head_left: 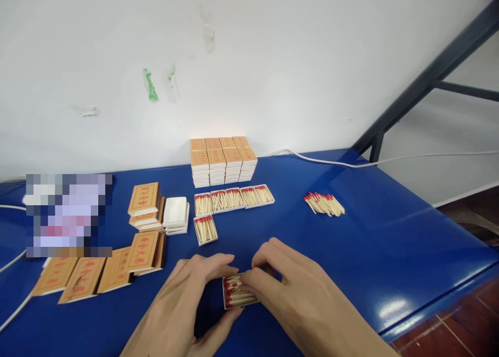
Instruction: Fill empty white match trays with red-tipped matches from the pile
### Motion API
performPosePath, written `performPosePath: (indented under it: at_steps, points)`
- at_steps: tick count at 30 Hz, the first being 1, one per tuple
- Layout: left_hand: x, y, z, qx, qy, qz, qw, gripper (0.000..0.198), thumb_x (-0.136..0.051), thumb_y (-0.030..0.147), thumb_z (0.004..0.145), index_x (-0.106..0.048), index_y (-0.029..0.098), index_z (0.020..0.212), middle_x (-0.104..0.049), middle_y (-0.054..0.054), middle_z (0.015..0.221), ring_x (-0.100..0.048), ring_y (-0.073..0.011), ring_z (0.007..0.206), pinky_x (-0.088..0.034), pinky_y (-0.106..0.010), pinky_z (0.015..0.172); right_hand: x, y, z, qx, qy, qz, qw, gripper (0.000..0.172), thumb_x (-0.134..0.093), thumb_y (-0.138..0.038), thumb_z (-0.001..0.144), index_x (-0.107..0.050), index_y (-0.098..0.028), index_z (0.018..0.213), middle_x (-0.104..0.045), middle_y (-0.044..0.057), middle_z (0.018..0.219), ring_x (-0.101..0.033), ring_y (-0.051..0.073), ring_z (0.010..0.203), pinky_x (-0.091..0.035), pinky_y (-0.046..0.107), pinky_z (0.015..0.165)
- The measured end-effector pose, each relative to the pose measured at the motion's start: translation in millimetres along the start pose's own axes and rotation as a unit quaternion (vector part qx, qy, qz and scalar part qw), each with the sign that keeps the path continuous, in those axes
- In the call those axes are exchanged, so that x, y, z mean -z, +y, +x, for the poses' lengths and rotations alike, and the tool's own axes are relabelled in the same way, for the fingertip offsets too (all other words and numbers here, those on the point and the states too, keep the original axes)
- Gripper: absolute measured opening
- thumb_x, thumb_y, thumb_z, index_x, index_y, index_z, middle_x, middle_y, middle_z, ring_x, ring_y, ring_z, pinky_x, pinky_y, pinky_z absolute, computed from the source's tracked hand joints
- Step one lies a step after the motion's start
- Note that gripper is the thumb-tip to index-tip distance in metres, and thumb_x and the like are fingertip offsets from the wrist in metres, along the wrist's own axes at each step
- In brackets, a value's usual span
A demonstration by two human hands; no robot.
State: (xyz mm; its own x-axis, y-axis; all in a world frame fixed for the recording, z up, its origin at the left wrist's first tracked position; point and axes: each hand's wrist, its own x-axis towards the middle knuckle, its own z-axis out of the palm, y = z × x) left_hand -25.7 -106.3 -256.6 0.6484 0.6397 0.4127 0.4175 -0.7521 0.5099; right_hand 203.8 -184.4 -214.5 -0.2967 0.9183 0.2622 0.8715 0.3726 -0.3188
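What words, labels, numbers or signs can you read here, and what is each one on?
"安全火柴": red characters on the nearer raised orange matchbox cover; the last character is soft.
Too blurred to read surely: red characters on the fanned covers at left.
Too small to read: red characters on the stacked matchboxes by the wall.
No text visible: the frontmost match tray.

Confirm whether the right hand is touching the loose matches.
Apart: the head view plainly shows blue table between the right hand and the loose matches.
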Motion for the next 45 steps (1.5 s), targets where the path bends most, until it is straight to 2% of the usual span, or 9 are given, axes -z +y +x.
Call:
performPosePath:
  at_steps: [7,11,14,18,24,31,33,41,45]
  points:
    - [1.3,1,2,-0.003,-0.001,0.009,1.0,0.043,-0.069,0.031,0.106,-0.054,0.033,0.147,-0.085,0.003,0.118,-0.087,-0.0132,0.105,-0.071,-0.022,0.092,-10,5,0,0.021,0.03,-0.026,0.999,0.024,-0.06,0.002,0.102,-0.068,-0.019,0.096,-0.067,0.004,0.1,-0.059,0.018,0.085,-0.045,0.031,0.067]
    - [2.1,0,2,-0.014,0.008,0.012,1.0,0.039,-0.066,0.034,0.109,-0.055,0.032,0.147,-0.085,0.003,0.117,-0.086,-0.0112,0.104,-0.07,-0.019,0.092,-21,4,-1,0.027,0.066,0.001,0.997,0.022,-0.062,-0.004,0.107,-0.067,-0.02,0.093,-0.066,0.002,0.098,-0.057,0.017,0.084,-0.049,0.035,0.078]
    - [1.0,-1,0,-0.01,0.007,0.01,1.0,0.04,-0.066,0.034,0.109,-0.055,0.032,0.147,-0.084,0.004,0.118,-0.086,-0.0102,0.105,-0.069,-0.018,0.093,-28,1,0,0.024,0.088,0.019,0.996,0.016,-0.064,-0.008,0.108,-0.07,-0.021,0.1,-0.067,0.002,0.1,-0.057,0.018,0.086,-0.05,0.036,0.081]
    - [-1.5,-2,-1,-0.003,0.009,0.004,1.0,0.039,-0.066,0.035,0.109,-0.056,0.032,0.147,-0.084,0.003,0.118,-0.086,-0.0111,0.106,-0.07,-0.019,0.093,-28,2,2,0.013,0.084,0.048,0.995,0.015,-0.067,-0.008,0.107,-0.073,-0.022,0.11,-0.068,0.003,0.106,-0.058,0.019,0.091,-0.052,0.036,0.086]
    - [-0.3,0,2,-0.011,0.003,0.003,1.0,0.04,-0.067,0.033,0.108,-0.055,0.032,0.146,-0.085,0.004,0.118,-0.086,-0.011,0.105,-0.07,-0.019,0.092,-30,6,0,0.031,0.076,0.045,0.996,0.016,-0.066,-0.008,0.108,-0.072,-0.021,0.101,-0.07,0.004,0.102,-0.061,0.02,0.09,-0.054,0.04,0.09]
    - [-0.9,0,1,0.001,0.007,0.002,1.0,0.041,-0.068,0.037,0.108,-0.055,0.033,0.147,-0.085,0.004,0.118,-0.086,-0.0111,0.105,-0.07,-0.019,0.092,-23,4,1,-0.017,0.082,0.115,0.99,0.009,-0.069,-0.023,0.112,-0.077,-0.025,0.108,-0.072,0.001,0.105,-0.064,0.016,0.09,-0.056,0.031,0.082]
    - [-1.5,-1,1,0.005,0.006,0.002,1.0,0.041,-0.069,0.04,0.108,-0.055,0.034,0.147,-0.085,0.004,0.117,-0.087,-0.0121,0.104,-0.071,-0.02,0.09,-22,6,-2,-0.037,0.082,0.145,0.985,0.009,-0.069,-0.022,0.112,-0.078,-0.026,0.113,-0.072,0.001,0.107,-0.066,0.015,0.092,-0.057,0.028,0.08]
    - [-2.0,-2,1,-0.003,0.005,0.007,1.0,0.042,-0.068,0.043,0.109,-0.055,0.034,0.148,-0.085,0.004,0.117,-0.087,-0.0122,0.101,-0.07,-0.02,0.088,-27,9,-4,-0.059,0.107,0.202,0.972,0.01,-0.076,-0.018,0.107,-0.08,-0.026,0.11,-0.072,0.0,0.104,-0.072,0.011,0.089,-0.061,0.023,0.083]
    - [-2.4,-2,-1,-0.011,0.003,0.007,1.0,0.043,-0.067,0.044,0.11,-0.053,0.033,0.15,-0.085,0.003,0.118,-0.087,-0.0129,0.104,-0.07,-0.024,0.095,-22,10,-16,-0.091,0.14,0.165,0.972,0.015,-0.073,-0.02,0.109,-0.08,-0.028,0.12,-0.078,0.001,0.111,-0.079,0.014,0.098,-0.066,0.023,0.089]
